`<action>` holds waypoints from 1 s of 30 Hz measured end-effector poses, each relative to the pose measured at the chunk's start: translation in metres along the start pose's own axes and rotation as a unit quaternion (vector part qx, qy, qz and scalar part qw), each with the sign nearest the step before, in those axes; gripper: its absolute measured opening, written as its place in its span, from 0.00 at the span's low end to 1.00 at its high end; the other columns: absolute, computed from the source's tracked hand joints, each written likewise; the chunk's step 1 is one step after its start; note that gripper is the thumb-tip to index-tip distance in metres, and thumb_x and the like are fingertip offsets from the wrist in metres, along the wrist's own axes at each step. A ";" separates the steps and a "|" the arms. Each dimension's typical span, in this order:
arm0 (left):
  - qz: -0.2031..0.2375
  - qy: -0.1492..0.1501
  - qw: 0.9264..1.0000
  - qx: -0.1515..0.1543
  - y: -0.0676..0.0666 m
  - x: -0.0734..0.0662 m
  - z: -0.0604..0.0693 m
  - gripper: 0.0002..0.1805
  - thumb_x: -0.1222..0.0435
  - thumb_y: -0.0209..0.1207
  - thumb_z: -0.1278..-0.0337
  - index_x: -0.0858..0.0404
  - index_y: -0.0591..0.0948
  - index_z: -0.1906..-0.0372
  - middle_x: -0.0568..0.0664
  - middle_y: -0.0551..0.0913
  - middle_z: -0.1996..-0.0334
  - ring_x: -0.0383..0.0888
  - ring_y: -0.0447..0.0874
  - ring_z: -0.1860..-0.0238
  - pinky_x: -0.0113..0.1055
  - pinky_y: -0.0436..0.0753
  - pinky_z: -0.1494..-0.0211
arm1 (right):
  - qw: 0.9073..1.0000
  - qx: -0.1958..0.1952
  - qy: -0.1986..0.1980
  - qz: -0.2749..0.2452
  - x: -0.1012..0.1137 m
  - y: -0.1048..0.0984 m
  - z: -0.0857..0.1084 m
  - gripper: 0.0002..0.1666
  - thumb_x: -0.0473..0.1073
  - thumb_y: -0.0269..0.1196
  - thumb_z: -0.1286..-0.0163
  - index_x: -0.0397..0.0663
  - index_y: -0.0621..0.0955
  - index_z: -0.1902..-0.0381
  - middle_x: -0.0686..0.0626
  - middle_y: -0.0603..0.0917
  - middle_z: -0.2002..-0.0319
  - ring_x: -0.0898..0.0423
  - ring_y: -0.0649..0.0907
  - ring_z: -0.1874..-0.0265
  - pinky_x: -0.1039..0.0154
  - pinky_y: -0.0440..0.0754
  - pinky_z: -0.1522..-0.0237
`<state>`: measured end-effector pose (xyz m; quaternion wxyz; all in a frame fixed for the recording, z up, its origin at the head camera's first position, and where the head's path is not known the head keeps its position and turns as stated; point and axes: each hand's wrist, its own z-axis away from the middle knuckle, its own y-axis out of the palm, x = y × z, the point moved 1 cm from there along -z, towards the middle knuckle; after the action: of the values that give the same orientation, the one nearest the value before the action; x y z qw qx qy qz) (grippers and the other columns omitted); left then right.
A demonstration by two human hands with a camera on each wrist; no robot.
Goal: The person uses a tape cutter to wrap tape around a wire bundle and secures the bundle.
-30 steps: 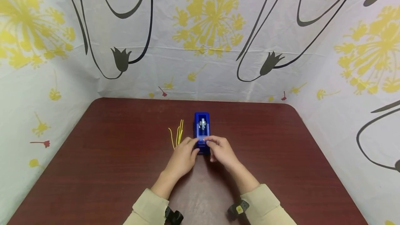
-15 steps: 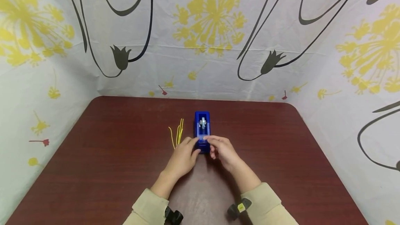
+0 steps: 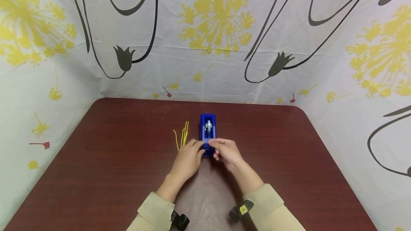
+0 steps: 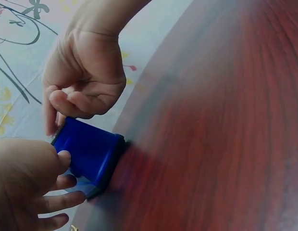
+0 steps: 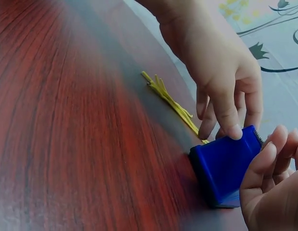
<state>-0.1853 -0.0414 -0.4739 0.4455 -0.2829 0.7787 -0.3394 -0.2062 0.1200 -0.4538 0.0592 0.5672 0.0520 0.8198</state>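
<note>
A blue tape dispenser (image 3: 208,117) stands on the table, a small roll of tape (image 3: 208,127) in its well. My left hand (image 3: 186,159) grips the near end from the left, its thumb on the blue front face, as the right wrist view shows. At the toothed cutter (image 5: 258,134), the thumb and forefinger of my right hand (image 3: 228,154) meet in a pinch; the clear tape end between them is barely visible. The other right fingers curl in toward the palm, seen in the left wrist view.
Several thin yellow twist ties (image 3: 183,136) lie just left of the dispenser. The dark red wooden table (image 3: 106,159) ends at a patterned cloth wall (image 3: 221,85) behind and at both sides.
My right thumb and forefinger have closed together at the cutter and shifted slightly left. The left hand keeps its hold; the dispenser stays in place.
</note>
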 end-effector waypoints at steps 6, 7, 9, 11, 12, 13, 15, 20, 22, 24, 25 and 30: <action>-0.012 0.004 1.000 -0.008 0.002 -0.001 0.002 0.17 0.62 0.63 0.32 0.62 0.83 0.42 0.53 0.84 0.57 0.52 0.85 0.59 0.51 0.81 0.52 | 1.000 -0.001 0.004 -0.012 0.006 0.001 0.002 0.08 0.39 0.68 0.31 0.39 0.84 0.59 0.56 0.70 0.88 0.63 0.73 0.91 0.71 0.71 0.83; -0.014 0.006 1.000 -0.010 0.002 -0.001 0.003 0.17 0.62 0.64 0.32 0.61 0.83 0.42 0.53 0.84 0.57 0.53 0.85 0.60 0.51 0.81 0.53 | 1.000 -0.005 0.002 -0.006 0.005 0.002 0.003 0.09 0.40 0.68 0.31 0.38 0.84 0.59 0.55 0.70 0.88 0.63 0.73 0.91 0.71 0.71 0.83; -0.017 0.009 1.000 -0.012 0.003 -0.001 0.003 0.17 0.60 0.64 0.33 0.61 0.83 0.42 0.53 0.84 0.57 0.54 0.84 0.62 0.51 0.81 0.55 | 1.000 -0.012 -0.001 0.005 0.004 0.002 0.004 0.10 0.41 0.68 0.31 0.37 0.84 0.60 0.55 0.71 0.88 0.63 0.73 0.91 0.71 0.72 0.84; -0.020 0.009 1.000 -0.012 0.003 -0.001 0.003 0.17 0.59 0.64 0.32 0.61 0.83 0.43 0.53 0.83 0.57 0.54 0.84 0.63 0.50 0.81 0.57 | 1.000 -0.018 -0.008 0.016 0.001 0.002 0.005 0.11 0.41 0.69 0.31 0.36 0.85 0.61 0.54 0.71 0.87 0.63 0.73 0.91 0.71 0.72 0.84; -0.022 0.009 1.000 -0.012 0.003 -0.001 0.002 0.17 0.59 0.64 0.32 0.61 0.83 0.43 0.53 0.83 0.57 0.53 0.84 0.63 0.49 0.81 0.57 | 1.000 -0.021 -0.011 0.019 0.000 0.002 0.005 0.10 0.41 0.68 0.31 0.36 0.85 0.63 0.54 0.71 0.87 0.63 0.74 0.92 0.71 0.72 0.85; -0.024 0.007 1.000 -0.012 0.003 -0.001 0.002 0.17 0.59 0.63 0.32 0.61 0.83 0.44 0.53 0.83 0.57 0.53 0.84 0.63 0.49 0.81 0.57 | 0.999 -0.023 -0.013 0.022 0.000 0.002 0.005 0.11 0.41 0.69 0.31 0.36 0.85 0.62 0.54 0.72 0.87 0.63 0.74 0.91 0.71 0.73 0.85; -0.027 0.004 1.000 -0.012 0.003 -0.002 0.001 0.16 0.59 0.63 0.32 0.61 0.84 0.44 0.53 0.83 0.58 0.52 0.83 0.64 0.48 0.82 0.58 | 0.999 -0.024 -0.016 0.027 -0.001 0.002 0.005 0.12 0.41 0.68 0.31 0.34 0.85 0.62 0.54 0.72 0.87 0.63 0.74 0.91 0.71 0.73 0.84; -0.030 0.001 0.999 -0.018 0.003 -0.003 -0.001 0.15 0.59 0.64 0.33 0.61 0.85 0.46 0.52 0.84 0.59 0.51 0.84 0.66 0.46 0.82 0.60 | 0.999 -0.030 -0.024 0.038 -0.001 0.001 0.007 0.13 0.41 0.68 0.31 0.33 0.85 0.61 0.54 0.72 0.87 0.62 0.74 0.91 0.71 0.73 0.84; -0.032 0.002 0.999 -0.022 0.003 -0.003 -0.001 0.15 0.59 0.65 0.34 0.61 0.85 0.47 0.52 0.84 0.59 0.51 0.84 0.66 0.46 0.83 0.60 | 0.998 -0.033 -0.030 0.042 -0.001 0.001 0.008 0.12 0.41 0.68 0.31 0.33 0.85 0.63 0.54 0.73 0.87 0.62 0.74 0.91 0.71 0.73 0.84; -0.032 0.002 0.999 -0.026 0.003 -0.003 -0.002 0.14 0.59 0.66 0.34 0.61 0.86 0.48 0.52 0.84 0.59 0.51 0.84 0.66 0.46 0.83 0.61 | 0.998 -0.034 -0.035 0.046 -0.002 0.001 0.009 0.12 0.41 0.68 0.31 0.33 0.85 0.65 0.54 0.73 0.87 0.62 0.74 0.91 0.71 0.74 0.84; -0.033 0.002 0.999 -0.028 0.003 -0.003 -0.002 0.14 0.60 0.66 0.34 0.61 0.86 0.48 0.52 0.84 0.59 0.51 0.84 0.67 0.46 0.83 0.61 | 0.998 -0.034 -0.037 0.047 -0.002 0.001 0.009 0.12 0.41 0.68 0.31 0.33 0.85 0.65 0.54 0.73 0.88 0.63 0.74 0.91 0.71 0.74 0.84; -0.034 0.001 0.999 -0.035 0.003 -0.003 -0.002 0.14 0.60 0.66 0.35 0.61 0.86 0.49 0.52 0.84 0.60 0.52 0.84 0.67 0.46 0.83 0.61 | 0.997 -0.037 -0.044 0.050 -0.003 0.002 0.013 0.13 0.41 0.69 0.32 0.33 0.85 0.65 0.54 0.73 0.88 0.63 0.74 0.91 0.71 0.74 0.84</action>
<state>-0.1858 -0.0367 -0.4736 0.4229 -0.3246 0.7804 -0.3267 -0.1931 0.1178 -0.4521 0.0412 0.6022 -0.0094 0.7973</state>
